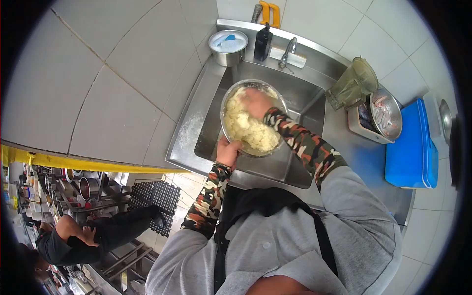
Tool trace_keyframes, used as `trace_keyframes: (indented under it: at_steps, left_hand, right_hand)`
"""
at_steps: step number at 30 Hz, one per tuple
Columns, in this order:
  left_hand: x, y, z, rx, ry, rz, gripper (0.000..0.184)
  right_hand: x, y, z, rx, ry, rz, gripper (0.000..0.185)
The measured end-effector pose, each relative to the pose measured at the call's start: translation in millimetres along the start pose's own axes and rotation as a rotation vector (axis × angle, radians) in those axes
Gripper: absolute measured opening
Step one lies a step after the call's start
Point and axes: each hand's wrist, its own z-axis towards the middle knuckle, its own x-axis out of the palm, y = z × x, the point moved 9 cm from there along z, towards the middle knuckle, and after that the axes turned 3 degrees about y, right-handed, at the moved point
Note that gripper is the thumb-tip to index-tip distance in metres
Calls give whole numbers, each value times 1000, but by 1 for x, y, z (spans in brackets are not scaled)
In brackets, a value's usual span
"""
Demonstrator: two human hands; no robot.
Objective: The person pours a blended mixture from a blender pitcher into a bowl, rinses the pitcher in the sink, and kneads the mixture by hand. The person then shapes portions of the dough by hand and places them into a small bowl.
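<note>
Left hand point(229, 152) grips the near-left rim of a metal mixing bowl point(279, 100), thumb on the rim side, fingers partly hidden by the bowl, so closed around the edge. Right hand point(256, 103) is inside the bowl, on the pale, lumpy dough point(244, 129); motion blur, can't tell how far the fingers are open or if they hold any of it. Dough spreads over most of the bowl, bits stuck to the inner wall. Bowl is over the steel sink point(306, 114), tilted a little; can't tell what supports its base. Both forearms in camouflage sleeves point(306, 146).

Behind the sink: faucet point(288, 53), black bottle point(263, 43), and a steel pot point(228, 56) at the back-left corner, something blue and white in it. Right worktop point(351, 150): cloudy blender jar point(352, 84) tipped over at an angle, next to a steel bowl point(386, 116) with pale pieces, then a blue container point(409, 150). Another person point(105, 236) in dark clothes, lower left, well apart.
</note>
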Motion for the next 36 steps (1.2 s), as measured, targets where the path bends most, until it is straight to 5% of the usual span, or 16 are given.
trace_keyframes:
  at_steps: [3,5,9,11,15,16,17,19,25,27,29,31,36]
  left_hand:
    - [-18,10,-5,-123,-87,37,43]
    - [-39,20,-4,-144,-66,66,41]
    - [-23,0,-20,-34,-109,-31,39]
    - [-20,-1,-15,-9,-159,-92,39]
    - [-24,26,-7,-134,-170,38,45]
    - [-21,21,-6,-89,-167,53,45]
    - [-19,15,-5,-43,-164,69,45]
    - [-23,5,-4,-15,-163,32,44]
    - [-102,-43,-16,174,-246,-1,44]
    - [-130,-73,-41,106,-390,-71,40]
    - [-196,-77,-41,56,-517,152,36]
    - [-216,-103,-43,264,-596,302,25]
    - [-263,-113,-39,123,-784,966,26]
  right_hand:
    - [57,22,-26,-251,467,-172,42]
    - [46,38,-36,-198,804,-297,46]
    - [45,-23,-1,-483,413,-311,55]
    - [51,-66,-16,123,346,-34,54]
    - [73,-61,-35,495,343,289,58]
    - [71,-31,-35,216,334,232,54]
    - [71,-25,-47,214,334,234,54]
    - [58,35,-69,-381,161,-196,56]
    - [104,101,-45,-558,329,-88,66]
    - [129,147,-52,-783,368,-226,64]
    - [160,171,-56,-846,396,-253,60]
    - [200,182,-52,-900,386,-362,56]
    - [248,161,-32,-853,428,-379,51]
